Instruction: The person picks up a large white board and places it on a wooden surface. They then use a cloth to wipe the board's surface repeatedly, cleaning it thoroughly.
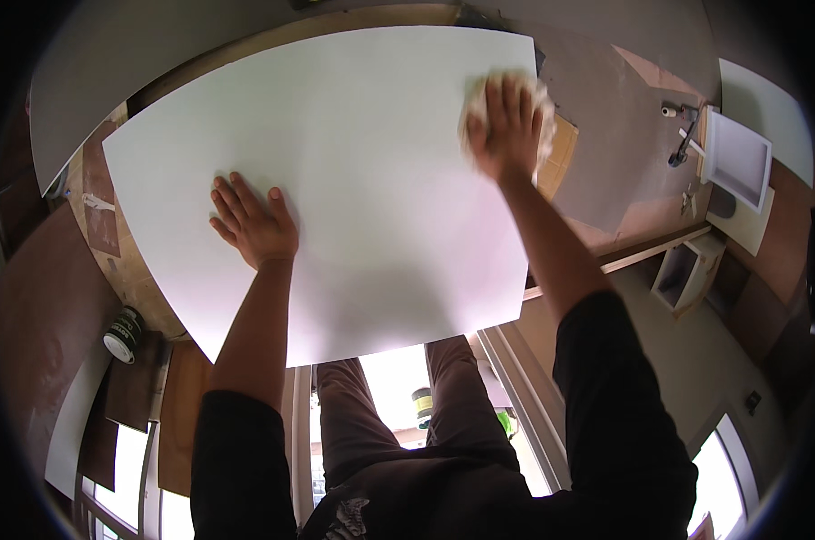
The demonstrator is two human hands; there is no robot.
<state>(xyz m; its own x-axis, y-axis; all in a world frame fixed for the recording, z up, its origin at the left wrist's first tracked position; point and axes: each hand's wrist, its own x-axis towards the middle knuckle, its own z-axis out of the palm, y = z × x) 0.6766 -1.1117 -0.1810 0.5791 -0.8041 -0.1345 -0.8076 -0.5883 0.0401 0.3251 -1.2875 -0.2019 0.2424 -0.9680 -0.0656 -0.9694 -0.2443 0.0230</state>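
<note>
Left hand (253, 225) lay flat on the big white panel (353, 180), fingers spread and pointing to about 11 o'clock, palm down, gripping nothing. Its bare forearm ran straight back toward 6 o'clock into a black sleeve. Right arm stretched long, up toward 1 o'clock, and the right hand (507, 126) pressed down on a pale crumpled cloth (476, 101) at the panel's far right corner, fingers splayed over the wad rather than curled round it. The cloth showed only as a fringe round the fingers and knuckles; most of it was hidden under the palm. The panel filled the middle of the view, its near edge at 6 o'clock washed out by glare and lying over the person's legs. Whatever carried it was almost wholly covered. At 8 o'clock, a small dark tin (123, 334) with a pale lid stood just off the panel's corner. At 3 o'clock, a white framed piece (737, 160) stood well apart, with small tools beside it too tiny to make out.
</note>
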